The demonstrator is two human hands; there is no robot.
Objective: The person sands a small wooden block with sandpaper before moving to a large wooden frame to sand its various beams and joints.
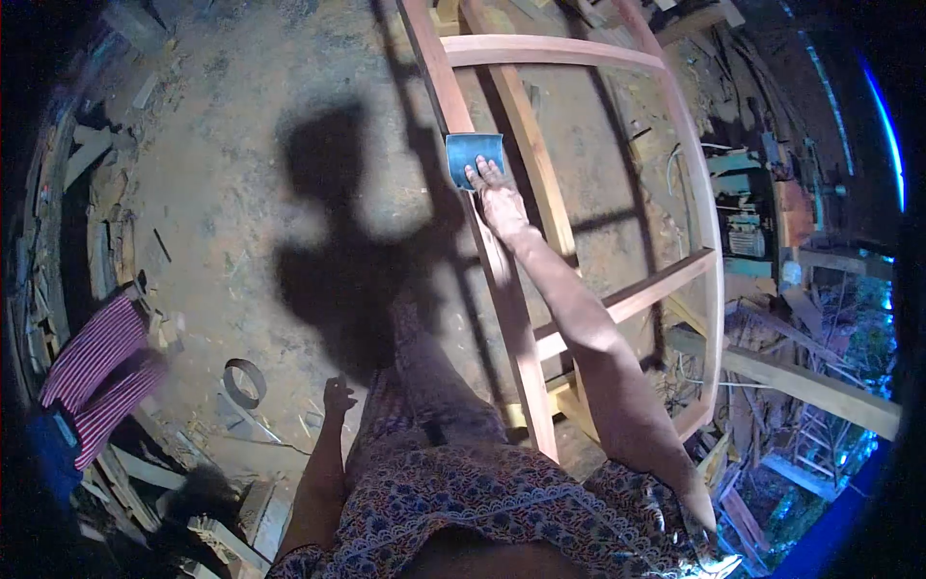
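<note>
My right hand (502,205) presses a blue sheet of sandpaper (474,152) onto the left rail (500,275) of a wooden frame, with the fingertips over the sheet's lower half. The sheet is wider than the rail, and its edges stick out on both sides. Bare wood of the same rail runs above and below it. At the lower left my left hand (338,398) hangs beside my leg, loosely curled, fingers a little apart, with nothing visible in it.
Crossbars (555,50) join the frame's left rail to its curved right rail (711,241). A ring-shaped band (244,383) lies on the dirt floor. Striped red cloth (101,362) is at the left. Wood scraps (748,207) crowd both sides, and a beam (810,391) extends right.
</note>
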